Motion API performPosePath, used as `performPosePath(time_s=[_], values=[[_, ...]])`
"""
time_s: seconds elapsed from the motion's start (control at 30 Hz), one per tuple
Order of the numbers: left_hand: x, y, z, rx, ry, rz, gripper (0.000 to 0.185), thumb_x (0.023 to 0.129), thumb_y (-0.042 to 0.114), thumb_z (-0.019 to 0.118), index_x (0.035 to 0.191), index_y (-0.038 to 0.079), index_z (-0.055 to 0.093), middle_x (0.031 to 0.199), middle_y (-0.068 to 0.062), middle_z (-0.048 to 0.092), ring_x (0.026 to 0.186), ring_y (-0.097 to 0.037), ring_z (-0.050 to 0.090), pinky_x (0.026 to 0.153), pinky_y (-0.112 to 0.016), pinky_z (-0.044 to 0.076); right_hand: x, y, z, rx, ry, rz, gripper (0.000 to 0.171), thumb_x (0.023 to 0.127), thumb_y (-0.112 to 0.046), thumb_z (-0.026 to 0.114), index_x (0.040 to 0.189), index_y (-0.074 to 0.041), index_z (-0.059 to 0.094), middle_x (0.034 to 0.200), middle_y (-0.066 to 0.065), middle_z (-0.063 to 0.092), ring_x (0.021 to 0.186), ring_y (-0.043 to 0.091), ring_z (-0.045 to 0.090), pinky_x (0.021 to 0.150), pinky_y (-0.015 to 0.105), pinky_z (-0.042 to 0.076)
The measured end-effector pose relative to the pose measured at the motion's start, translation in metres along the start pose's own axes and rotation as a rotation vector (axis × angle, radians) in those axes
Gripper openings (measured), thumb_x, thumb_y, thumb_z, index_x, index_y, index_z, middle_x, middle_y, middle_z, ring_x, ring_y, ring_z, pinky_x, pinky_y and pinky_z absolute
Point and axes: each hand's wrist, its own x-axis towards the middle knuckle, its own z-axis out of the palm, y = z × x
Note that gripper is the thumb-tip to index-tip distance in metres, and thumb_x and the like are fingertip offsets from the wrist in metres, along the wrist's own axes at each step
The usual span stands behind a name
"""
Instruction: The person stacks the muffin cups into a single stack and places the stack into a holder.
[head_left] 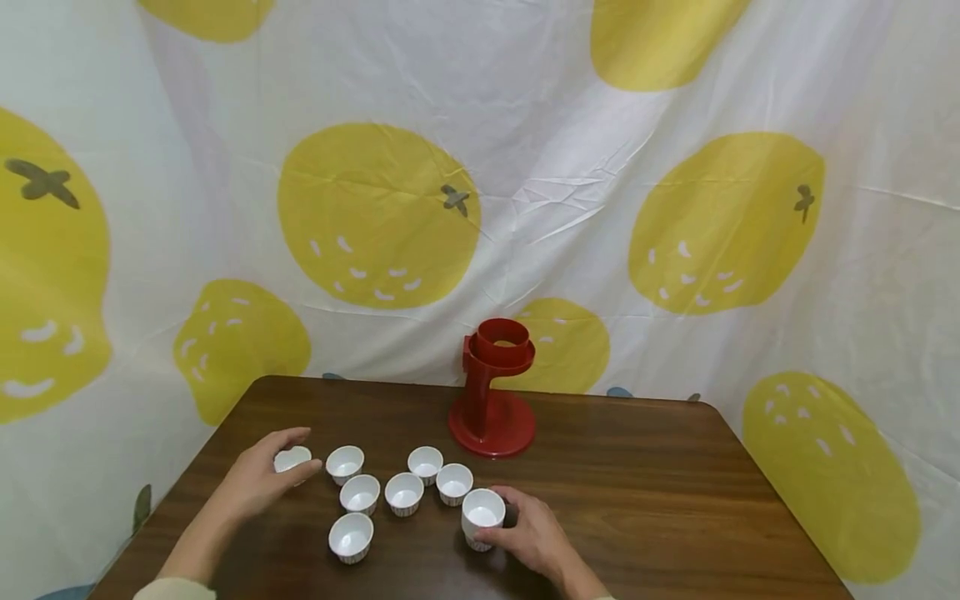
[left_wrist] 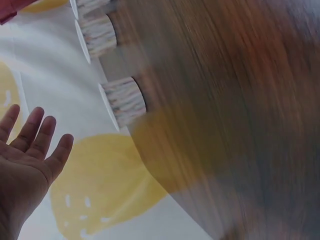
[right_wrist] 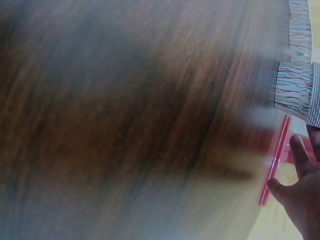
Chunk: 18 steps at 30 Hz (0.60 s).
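1. The right hand (head_left: 528,533) curls its fingers round a small white paper cup with a striped side (head_left: 482,517). This cup stands on the dark brown wooden table (head_left: 675,500), near the front edge and a bit right of the middle.
2. The left hand (head_left: 258,479) rests against another small white paper cup at the far left (head_left: 292,458). Its fingers bend round the top and near side of that cup. In the left wrist view the fingers are spread out and straight, so I cannot tell if this hand really holds the cup.
3. Six more little white paper cups stand between the two hands. One (head_left: 345,463) is just beside the left hand's cup. Three sit close in a row: (head_left: 360,493), (head_left: 404,493) and (head_left: 454,483). One (head_left: 425,463) is behind them, and one (head_left: 351,537) is nearest the front.
4. The cup at the end of the row is just beside the held cup, so it is tight there.
5. A red plastic stand with a round foot and a ring on top (head_left: 491,392) is behind the cups, near the back of the table. It is a little way from the right hand.
6. A white cloth with big yellow fruit shapes (head_left: 375,217) hangs behind and beside the table.
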Motion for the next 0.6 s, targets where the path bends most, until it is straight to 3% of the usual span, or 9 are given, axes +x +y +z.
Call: performPosePath(time_s=[0.33, 0.6], values=[[0.005, -0.019, -0.014, 0.079, 0.050, -0.039, 0.073, 0.090, 0.040, 0.072, 0.141, -0.006, 0.045, 0.137, -0.031, 0.050, 0.127, -0.052, 0.042, 0.099, -0.064, 0.036, 0.000, 0.000, 0.000, -0.007, -0.007, -0.004, 0.061, 0.071, -0.039, 0.089, 0.121, -0.012, 0.068, 0.104, -0.005, 0.070, 0.101, 0.018, 0.063, 0.090, 0.040, 0.048], [0.014, -0.033, -0.017, 0.093, 0.015, -0.105, 0.083, 0.090, 0.044, 0.071, 0.143, -0.010, 0.039, 0.139, -0.035, 0.045, 0.127, -0.054, 0.040, 0.099, -0.066, 0.034, 0.000, -0.001, 0.000, 0.001, -0.011, 0.011, 0.062, 0.071, -0.037, 0.088, 0.123, -0.010, 0.067, 0.106, -0.002, 0.070, 0.102, 0.021, 0.062, 0.091, 0.043, 0.047]])
